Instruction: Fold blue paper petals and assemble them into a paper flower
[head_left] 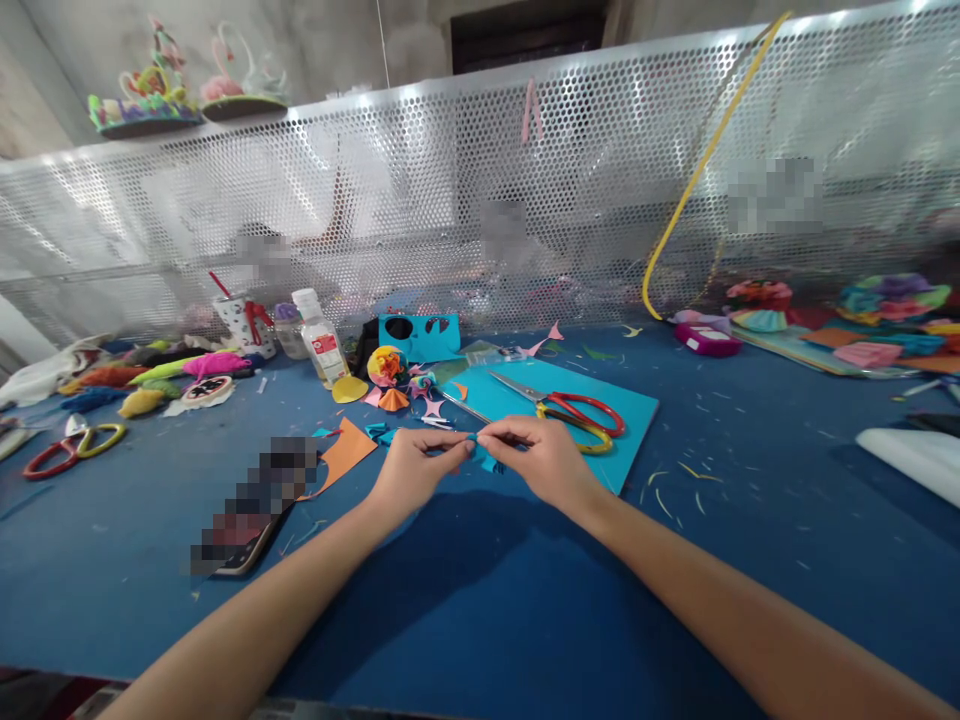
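In the head view, a small blue scrap point(486, 459) is pinched tight between the left hand point(420, 464) and right hand point(538, 456), left of the blue sheet point(636, 420); its shape's mostly covered, tbh. Scissors point(543, 397) are partly blocked, phone point(259, 515) screen's pixelated, white thing point(911, 462) at right's cut off.

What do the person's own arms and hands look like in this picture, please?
The left hand and right hand are ungloved, with no rings that I can make out. The left forearm and right forearm are slim and bare, with no sleeve, watch or bracelet in view.
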